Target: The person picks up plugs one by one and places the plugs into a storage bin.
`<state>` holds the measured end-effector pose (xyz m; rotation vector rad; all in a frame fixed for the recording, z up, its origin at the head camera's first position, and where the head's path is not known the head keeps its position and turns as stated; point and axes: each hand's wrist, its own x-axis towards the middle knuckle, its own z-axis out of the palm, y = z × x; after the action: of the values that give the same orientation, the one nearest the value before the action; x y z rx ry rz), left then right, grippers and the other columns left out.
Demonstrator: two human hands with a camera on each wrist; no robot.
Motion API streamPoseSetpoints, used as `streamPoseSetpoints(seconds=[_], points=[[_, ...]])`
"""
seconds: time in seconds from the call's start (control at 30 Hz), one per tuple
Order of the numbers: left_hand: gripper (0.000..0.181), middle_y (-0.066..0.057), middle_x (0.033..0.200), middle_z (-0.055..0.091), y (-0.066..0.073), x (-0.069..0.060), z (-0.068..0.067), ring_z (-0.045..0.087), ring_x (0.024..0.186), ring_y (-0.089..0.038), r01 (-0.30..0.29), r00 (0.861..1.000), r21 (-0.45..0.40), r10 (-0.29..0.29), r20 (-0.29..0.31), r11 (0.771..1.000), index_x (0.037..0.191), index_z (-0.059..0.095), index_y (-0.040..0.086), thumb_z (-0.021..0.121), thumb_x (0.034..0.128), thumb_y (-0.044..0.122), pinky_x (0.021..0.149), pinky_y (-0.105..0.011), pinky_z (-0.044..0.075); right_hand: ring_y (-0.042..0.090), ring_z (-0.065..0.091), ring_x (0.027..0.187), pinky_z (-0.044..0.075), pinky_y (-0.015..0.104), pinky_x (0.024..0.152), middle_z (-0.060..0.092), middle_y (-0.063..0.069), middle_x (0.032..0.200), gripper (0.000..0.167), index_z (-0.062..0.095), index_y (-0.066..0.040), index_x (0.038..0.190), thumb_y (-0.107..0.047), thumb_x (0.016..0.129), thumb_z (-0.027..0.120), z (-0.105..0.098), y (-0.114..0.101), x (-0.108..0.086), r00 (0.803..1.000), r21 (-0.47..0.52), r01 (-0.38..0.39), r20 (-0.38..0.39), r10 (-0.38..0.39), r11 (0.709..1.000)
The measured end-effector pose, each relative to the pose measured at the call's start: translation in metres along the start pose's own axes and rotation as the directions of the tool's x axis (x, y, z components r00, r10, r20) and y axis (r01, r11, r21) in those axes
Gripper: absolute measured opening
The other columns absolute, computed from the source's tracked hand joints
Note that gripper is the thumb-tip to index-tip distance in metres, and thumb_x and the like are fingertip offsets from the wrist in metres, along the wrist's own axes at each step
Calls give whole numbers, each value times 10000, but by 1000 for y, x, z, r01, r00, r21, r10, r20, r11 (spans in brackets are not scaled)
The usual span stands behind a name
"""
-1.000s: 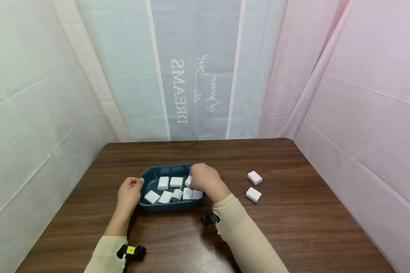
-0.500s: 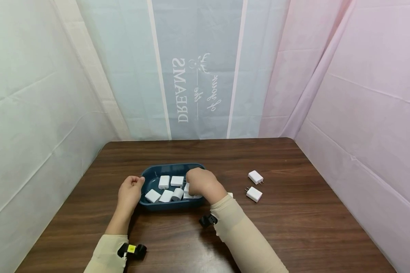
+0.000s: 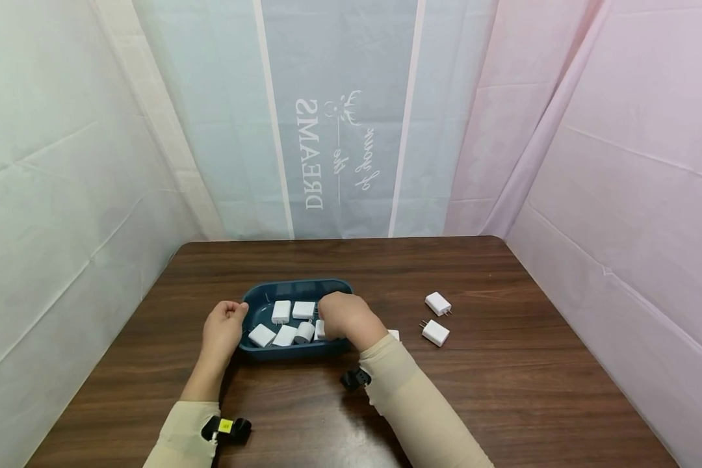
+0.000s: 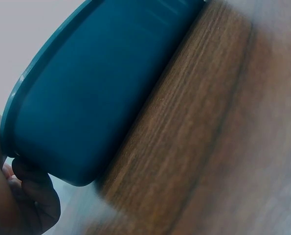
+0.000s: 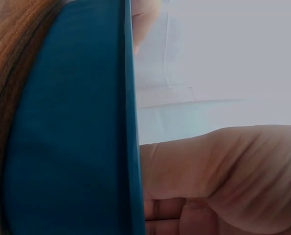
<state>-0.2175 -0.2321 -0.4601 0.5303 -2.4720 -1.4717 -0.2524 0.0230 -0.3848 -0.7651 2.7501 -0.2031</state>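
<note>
A dark blue oblong tray (image 3: 295, 353) stands on the table. Several white charger plugs lie inside it, among them an upright plug (image 3: 281, 312), a sideways plug (image 3: 303, 311) and a rounded plug with a grey end (image 3: 305, 333). My left hand (image 3: 222, 330) pinches the tray's left rim between thumb and fingers, also seen in the left wrist view. Over the right end, my right hand (image 3: 351, 318) reaches down inside with curled fingers, at a white charger plug (image 3: 320, 330) partly showing beside them. The tray wall (image 5: 72, 122) hides those fingertips in the right wrist view.
Two white charger plugs, a farther plug (image 3: 438, 303) and a nearer plug (image 3: 435, 333), lie on the brown wooden table (image 3: 503, 390) right of the tray. Another plug (image 3: 394, 334) peeks out behind my right wrist. Fabric curtains (image 3: 351, 130) surround the table.
My right hand has moved slightly down and nearer inside the tray, and the white plug at its fingers has shifted the same way. My left hand stays on the rim.
</note>
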Motion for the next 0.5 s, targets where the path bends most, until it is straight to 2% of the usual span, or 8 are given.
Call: streamPoseSetpoints(seconds=[0.17, 0.33, 0.5], points=[[347, -51, 822, 503, 0, -1, 0, 506, 776, -218, 7, 1000, 4, -7, -3, 1000, 1151, 578, 7, 526, 1074, 341, 656, -321, 415, 144, 515, 662, 426, 290, 548, 595, -53, 758, 159, 665, -199, 766, -148, 897, 739, 1, -1, -1, 1000, -2, 1, 7, -1, 1000], [342, -52, 823, 501, 0, -1, 1, 504, 773, -218, 2, 1000, 0, -2, -5, 1000, 1141, 582, 10, 536, 1070, 341, 654, -321, 415, 145, 481, 641, 399, 289, 535, 567, -41, 728, 191, 657, -190, 730, -139, 896, 735, 0, -1, -1, 1000, -1, -5, 9, 5, 1000], [331, -43, 813, 498, 0, 0, 1, 506, 761, -216, 0, 1000, 1, 0, -6, 1000, 1135, 583, 16, 536, 1070, 337, 651, -317, 417, 144, 516, 672, 432, 286, 559, 609, -54, 769, 155, 675, -198, 774, -124, 894, 738, 0, -1, -1, 1000, 8, -15, 14, 15, 1000]])
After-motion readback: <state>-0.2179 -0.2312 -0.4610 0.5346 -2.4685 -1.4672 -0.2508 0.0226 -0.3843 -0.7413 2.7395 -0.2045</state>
